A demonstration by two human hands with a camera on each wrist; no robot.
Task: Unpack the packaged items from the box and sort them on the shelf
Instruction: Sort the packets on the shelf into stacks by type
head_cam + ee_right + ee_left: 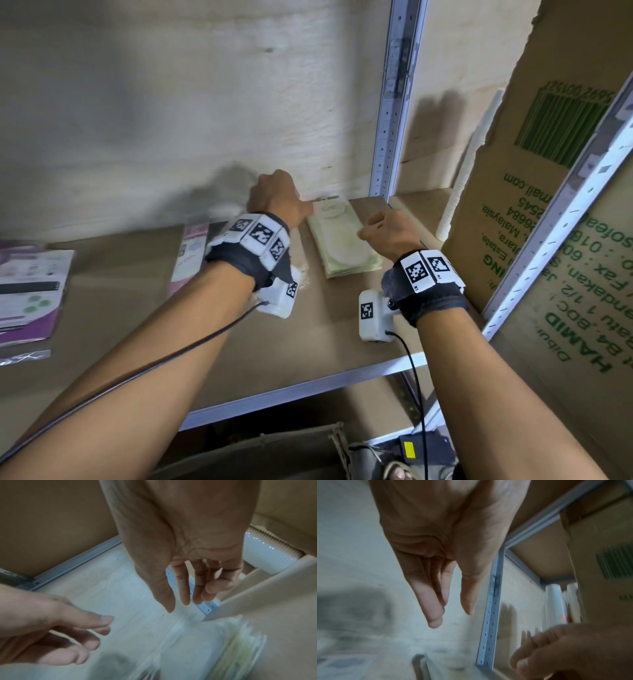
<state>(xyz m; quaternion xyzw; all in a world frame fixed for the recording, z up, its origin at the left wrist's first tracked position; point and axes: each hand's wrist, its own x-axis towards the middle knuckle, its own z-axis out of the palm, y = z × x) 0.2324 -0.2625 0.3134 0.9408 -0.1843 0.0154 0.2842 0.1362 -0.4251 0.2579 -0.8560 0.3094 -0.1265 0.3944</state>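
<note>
Both forearms reach over the shelf edge. Left hand and right hand flank the green packet stack lying flat near the shelf's back wall; fingers hang loose, grasping nothing. Purple packets lie far left of it.

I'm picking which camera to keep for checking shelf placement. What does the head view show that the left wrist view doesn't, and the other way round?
Only the head view shows the green packets stacked on the shelf board, the purple packets further left, and both forearms with their wristbands.

Only the left wrist view shows the left hand from the palm side, fingers straight and holding nothing, plus the underside of the shelf above.

Both show the right hand, the grey shelf post, the printed cardboard box and the pale wall.
</note>
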